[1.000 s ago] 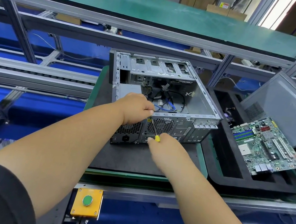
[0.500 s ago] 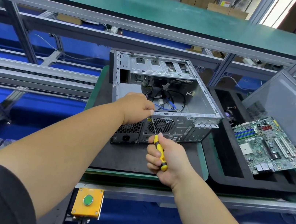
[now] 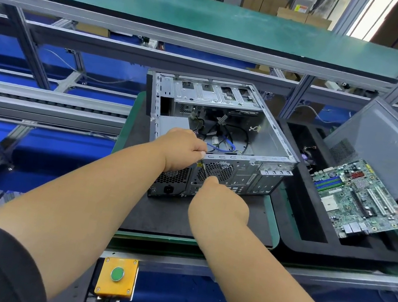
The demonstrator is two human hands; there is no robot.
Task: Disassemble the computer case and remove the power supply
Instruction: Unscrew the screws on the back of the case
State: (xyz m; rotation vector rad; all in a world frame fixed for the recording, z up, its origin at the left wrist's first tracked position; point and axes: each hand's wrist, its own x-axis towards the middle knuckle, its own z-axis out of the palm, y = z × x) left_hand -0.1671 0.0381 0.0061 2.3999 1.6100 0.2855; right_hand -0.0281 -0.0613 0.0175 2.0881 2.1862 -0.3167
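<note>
An open grey computer case (image 3: 266,140) lies on its side on a black mat (image 3: 173,214), its rear panel facing me. The power supply (image 3: 170,185) sits in the case's near left corner, with its grille and socket showing. My left hand (image 3: 182,148) rests curled on the case's rear top edge above the power supply. My right hand (image 3: 218,203) grips a screwdriver; only its thin shaft (image 3: 204,171) shows, its tip against the rear panel beside the fan grille. The handle is hidden inside my fist. Loose cables (image 3: 220,141) lie inside the case.
A green motherboard (image 3: 358,198) lies in a black foam tray (image 3: 308,242) to the right, with a grey side panel (image 3: 387,143) leaning behind it. A yellow box with a green button (image 3: 117,277) hangs at the bench's front edge. A green conveyor shelf (image 3: 187,12) runs overhead.
My right hand turned over on the screwdriver, so the yellow handle seen half a second ago is now hidden under my fist. My left hand stayed on the case edge.
</note>
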